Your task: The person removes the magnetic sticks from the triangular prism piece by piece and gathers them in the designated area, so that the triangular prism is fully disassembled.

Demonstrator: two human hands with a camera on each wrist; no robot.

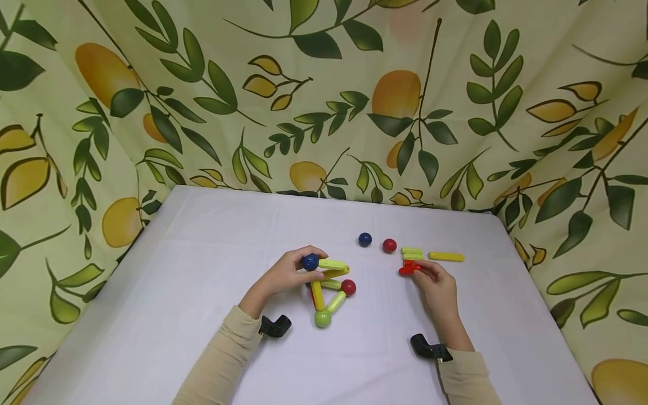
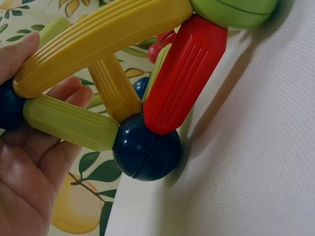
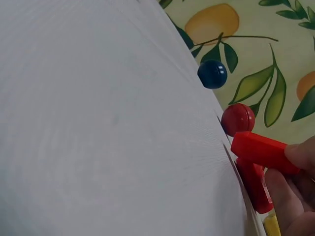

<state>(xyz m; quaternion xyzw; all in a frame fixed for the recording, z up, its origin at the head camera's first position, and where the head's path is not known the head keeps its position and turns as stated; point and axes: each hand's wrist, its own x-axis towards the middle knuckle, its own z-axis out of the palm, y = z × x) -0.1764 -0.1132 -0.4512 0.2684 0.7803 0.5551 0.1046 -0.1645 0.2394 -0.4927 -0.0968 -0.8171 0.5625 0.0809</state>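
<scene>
My left hand (image 1: pixel 284 275) grips the top of a ball-and-rod structure at its upper blue ball (image 1: pixel 310 261). Yellow rods (image 2: pixel 106 42), lime rods (image 2: pixel 71 123) and a red rod (image 2: pixel 187 73) join its balls. Low on the structure are a green ball (image 1: pixel 322 319), a red ball (image 1: pixel 348 287) and another blue ball (image 2: pixel 147 147). To the right, thumb and fingers of my right hand (image 1: pixel 439 289) pinch a loose red rod (image 3: pixel 263 151). Just behind it in the right wrist view lies a second red rod (image 3: pixel 253 186).
On the white table (image 1: pixel 228 225), a loose blue ball (image 1: pixel 365 239) and red ball (image 1: pixel 389 246) lie beyond the structure. Short lime rods (image 1: pixel 412 251) and a yellow rod (image 1: pixel 446 256) lie beyond my right hand. Patterned cloth (image 1: pixel 324 112) hangs behind the table.
</scene>
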